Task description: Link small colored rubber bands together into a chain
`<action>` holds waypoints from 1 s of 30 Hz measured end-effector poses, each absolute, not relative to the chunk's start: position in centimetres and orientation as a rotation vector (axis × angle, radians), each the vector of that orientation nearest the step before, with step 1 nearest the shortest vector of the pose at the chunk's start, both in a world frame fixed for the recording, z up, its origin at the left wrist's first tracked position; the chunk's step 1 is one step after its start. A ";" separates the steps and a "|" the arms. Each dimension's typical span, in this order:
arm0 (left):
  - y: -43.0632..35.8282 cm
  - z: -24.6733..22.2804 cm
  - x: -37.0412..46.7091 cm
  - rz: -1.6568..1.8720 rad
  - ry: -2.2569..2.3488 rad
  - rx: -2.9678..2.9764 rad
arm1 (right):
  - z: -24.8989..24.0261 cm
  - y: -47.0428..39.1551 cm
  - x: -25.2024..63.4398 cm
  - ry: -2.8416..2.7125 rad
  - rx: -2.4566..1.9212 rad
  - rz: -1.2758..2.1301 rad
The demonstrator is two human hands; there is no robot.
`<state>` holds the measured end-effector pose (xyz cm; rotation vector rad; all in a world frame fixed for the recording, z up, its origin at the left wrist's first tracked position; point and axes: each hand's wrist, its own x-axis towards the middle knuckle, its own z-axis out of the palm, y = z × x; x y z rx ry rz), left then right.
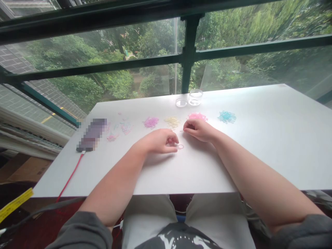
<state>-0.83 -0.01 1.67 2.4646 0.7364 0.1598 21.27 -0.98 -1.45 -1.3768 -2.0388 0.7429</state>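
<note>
On the white table (207, 166), my left hand (164, 141) is curled, with a gap between thumb and forefinger. A small pink ring (181, 146) lies at those fingertips, close to the thumb. My right hand (198, 130) is a little farther back, its thumb and fingertips pinched together. Something thin and pale shows at the tips, too small to name. Just behind that hand is a pink pile (198, 116) of tiny loops, partly covered by it. A yellow pile (172, 121) and a purple pile (150, 121) lie to its left, a teal pile (227, 116) to its right.
A clear round container (195, 97) and its clear lid (181, 103) stand at the far edge. Loose mixed pieces (126, 128) are scattered at left, beside a blurred phone-like object (92, 135) with a red cable (70, 178). A green-framed window borders the table's back.
</note>
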 end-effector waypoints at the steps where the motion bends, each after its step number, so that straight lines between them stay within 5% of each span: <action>1: 0.0 1.8 -1.0 0.140 0.711 2.431 | -1.5 -1.0 21.3 -2.037 -1.381 0.749; 17: -0.9 1.6 -0.2 0.104 0.673 2.490 | -1.7 -0.8 21.0 -1.990 -1.337 0.816; 30: -0.5 0.1 0.6 0.411 0.785 2.409 | -1.7 -0.7 21.1 -1.954 -1.343 0.800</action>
